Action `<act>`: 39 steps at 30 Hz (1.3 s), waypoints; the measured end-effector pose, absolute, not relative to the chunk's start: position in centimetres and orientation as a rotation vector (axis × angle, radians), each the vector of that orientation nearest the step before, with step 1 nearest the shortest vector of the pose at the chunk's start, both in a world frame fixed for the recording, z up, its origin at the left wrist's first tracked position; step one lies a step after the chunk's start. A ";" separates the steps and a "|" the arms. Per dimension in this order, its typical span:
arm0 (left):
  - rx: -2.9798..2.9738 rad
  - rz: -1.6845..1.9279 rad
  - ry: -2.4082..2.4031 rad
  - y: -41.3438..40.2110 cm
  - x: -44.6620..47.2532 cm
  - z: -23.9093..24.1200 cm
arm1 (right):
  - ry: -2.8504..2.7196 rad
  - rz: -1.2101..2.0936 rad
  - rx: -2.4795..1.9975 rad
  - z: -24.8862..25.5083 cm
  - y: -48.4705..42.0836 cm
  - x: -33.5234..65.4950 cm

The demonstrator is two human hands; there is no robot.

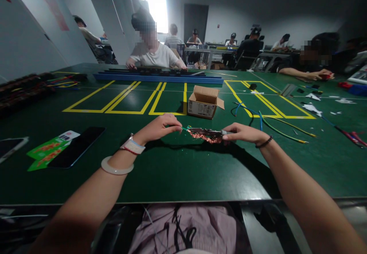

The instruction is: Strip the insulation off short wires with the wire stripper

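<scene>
My left hand (pixel 160 127) is closed in a pinch on the end of a thin green wire (pixel 185 128), just above the green table (pixel 183 170). My right hand (pixel 243 132) is closed on a small dark tool or blade (pixel 210 132) whose tip points left toward the wire. Under the tool lies a tangle of bare copper strands (pixel 207 137). Both hands hover close together near the table's middle front. A pale bangle and a beaded band sit on my left wrist; a dark bracelet is on my right.
An open cardboard box (pixel 204 101) stands just beyond my hands. Loose blue, green and yellow cables (pixel 275 126) lie to the right. A dark phone (pixel 77 147) and green packets (pixel 50 148) lie left. Yellow tape outlines mark the table. Other people sit across and at far tables.
</scene>
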State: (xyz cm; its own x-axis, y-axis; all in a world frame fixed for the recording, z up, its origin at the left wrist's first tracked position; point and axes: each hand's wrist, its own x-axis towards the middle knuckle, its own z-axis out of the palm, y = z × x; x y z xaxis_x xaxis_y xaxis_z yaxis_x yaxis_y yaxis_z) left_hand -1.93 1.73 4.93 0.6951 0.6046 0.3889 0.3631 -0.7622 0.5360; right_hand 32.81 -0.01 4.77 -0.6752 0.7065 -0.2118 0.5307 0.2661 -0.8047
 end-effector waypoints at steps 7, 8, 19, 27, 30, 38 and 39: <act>2.607 0.869 0.693 1.3 -1.7 4.9 | -2.186 1.748 -1.076 4.1 -0.1 33.0; 2.615 0.875 0.693 1.3 -1.7 4.9 | -2.172 1.806 -1.048 4.1 -0.1 32.9; 2.726 0.874 0.685 1.4 -1.9 4.9 | -2.059 2.005 -0.947 3.8 -0.3 32.7; 2.601 0.830 0.886 1.8 -1.7 4.6 | -2.124 1.332 -1.112 3.9 0.1 32.4; 2.534 0.770 0.946 1.9 -1.8 4.6 | -2.236 0.941 -1.142 4.2 0.1 32.3; 2.536 0.747 1.036 1.6 -1.8 4.1 | -2.425 0.247 -1.001 4.2 0.1 32.1; 2.538 0.739 1.049 1.5 -1.7 3.9 | -2.446 0.200 -0.982 4.1 0.2 32.1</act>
State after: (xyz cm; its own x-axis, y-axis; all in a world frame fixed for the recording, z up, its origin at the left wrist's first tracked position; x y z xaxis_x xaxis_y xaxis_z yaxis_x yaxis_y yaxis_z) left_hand -1.73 1.51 3.94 0.6016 0.7203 0.3453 0.5679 -0.6897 0.4492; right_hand 32.07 0.15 4.12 -0.6189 0.6821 0.3895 0.6097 0.7298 -0.3091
